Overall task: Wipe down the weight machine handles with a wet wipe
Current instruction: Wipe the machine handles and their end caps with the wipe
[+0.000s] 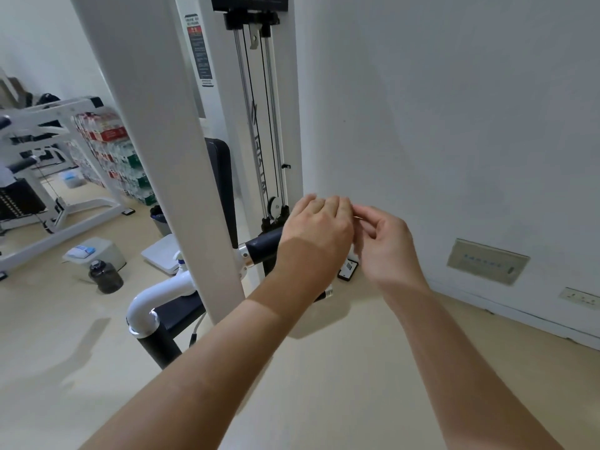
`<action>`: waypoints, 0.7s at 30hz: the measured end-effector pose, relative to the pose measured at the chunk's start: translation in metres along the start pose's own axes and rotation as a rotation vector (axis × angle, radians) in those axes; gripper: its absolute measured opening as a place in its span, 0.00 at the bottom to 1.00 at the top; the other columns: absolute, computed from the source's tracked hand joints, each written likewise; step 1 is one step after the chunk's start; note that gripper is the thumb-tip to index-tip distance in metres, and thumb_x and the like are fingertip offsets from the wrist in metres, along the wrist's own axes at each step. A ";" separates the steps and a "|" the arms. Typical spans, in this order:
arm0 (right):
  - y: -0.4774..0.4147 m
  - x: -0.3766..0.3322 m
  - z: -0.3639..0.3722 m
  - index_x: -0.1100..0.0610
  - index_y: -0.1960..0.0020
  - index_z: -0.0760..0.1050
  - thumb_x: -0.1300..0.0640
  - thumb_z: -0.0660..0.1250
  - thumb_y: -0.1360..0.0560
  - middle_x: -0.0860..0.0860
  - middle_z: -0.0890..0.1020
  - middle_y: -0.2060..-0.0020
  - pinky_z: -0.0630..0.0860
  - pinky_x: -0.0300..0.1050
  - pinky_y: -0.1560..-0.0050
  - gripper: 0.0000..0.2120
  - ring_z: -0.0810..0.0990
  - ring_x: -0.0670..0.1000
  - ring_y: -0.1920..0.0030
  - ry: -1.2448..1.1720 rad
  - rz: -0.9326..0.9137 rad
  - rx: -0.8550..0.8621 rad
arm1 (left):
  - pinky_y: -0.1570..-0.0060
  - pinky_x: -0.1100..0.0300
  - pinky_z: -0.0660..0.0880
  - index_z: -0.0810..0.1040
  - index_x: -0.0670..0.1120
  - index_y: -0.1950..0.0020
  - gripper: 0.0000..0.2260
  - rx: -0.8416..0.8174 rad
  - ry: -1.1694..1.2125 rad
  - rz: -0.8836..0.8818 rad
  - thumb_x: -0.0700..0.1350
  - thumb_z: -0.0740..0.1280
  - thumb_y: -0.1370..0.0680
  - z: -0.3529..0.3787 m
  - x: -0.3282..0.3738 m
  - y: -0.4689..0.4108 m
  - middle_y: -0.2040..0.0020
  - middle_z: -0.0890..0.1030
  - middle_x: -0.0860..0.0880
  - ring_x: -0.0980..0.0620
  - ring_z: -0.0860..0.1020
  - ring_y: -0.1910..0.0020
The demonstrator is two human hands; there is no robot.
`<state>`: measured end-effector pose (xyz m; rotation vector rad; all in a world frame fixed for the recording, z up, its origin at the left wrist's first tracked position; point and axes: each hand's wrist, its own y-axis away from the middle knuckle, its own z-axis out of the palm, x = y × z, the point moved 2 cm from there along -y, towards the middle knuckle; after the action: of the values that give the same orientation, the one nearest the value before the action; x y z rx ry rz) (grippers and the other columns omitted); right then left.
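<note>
My left hand (316,228) and my right hand (384,243) meet at the fingertips in front of the white weight machine. Both have curled fingers. Between them they pinch a small pale piece, seemingly the wet wipe (357,217), with only a thin edge showing. Directly behind my left hand, the dark padded handle (263,245) with a chrome collar sticks out from the machine's post (181,177). Lower left, a white curved arm (156,295) ends in another black grip (159,347). My left forearm hides the handle's far part.
The white wall (454,125) stands close on the right, with sockets low down. On the beige floor to the left are a wipe pack (80,251) on a box, a dark water jug (105,277), a white scale (162,253), stacked bottled-water packs (110,151) and another machine (39,164).
</note>
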<state>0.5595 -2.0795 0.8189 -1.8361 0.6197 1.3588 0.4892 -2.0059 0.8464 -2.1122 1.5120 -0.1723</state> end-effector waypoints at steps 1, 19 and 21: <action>-0.001 0.001 -0.001 0.51 0.45 0.79 0.63 0.63 0.21 0.48 0.86 0.61 0.79 0.45 0.57 0.11 0.82 0.45 0.62 -0.031 0.028 0.024 | 0.28 0.54 0.55 0.67 0.39 0.30 0.20 -0.020 0.002 0.051 0.40 0.52 0.22 0.002 0.000 -0.002 0.36 0.76 0.44 0.45 0.73 0.35; 0.005 0.001 -0.011 0.55 0.54 0.83 0.58 0.69 0.25 0.47 0.81 0.64 0.69 0.31 0.65 0.05 0.77 0.47 0.66 0.381 -0.271 0.219 | 0.54 0.53 0.76 0.79 0.47 0.42 0.16 0.192 0.018 -0.115 0.38 0.72 0.29 -0.015 -0.006 0.041 0.48 0.82 0.51 0.46 0.76 0.51; 0.006 0.007 -0.005 0.55 0.58 0.82 0.57 0.67 0.24 0.47 0.79 0.66 0.70 0.37 0.64 0.06 0.76 0.48 0.65 0.319 -0.124 0.200 | 0.61 0.56 0.76 0.81 0.48 0.47 0.14 0.165 0.008 -0.165 0.38 0.74 0.31 -0.018 -0.008 0.046 0.49 0.82 0.51 0.46 0.76 0.54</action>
<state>0.5605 -2.0869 0.8113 -1.9058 0.7622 0.8957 0.4408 -2.0152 0.8409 -2.1043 1.2809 -0.3536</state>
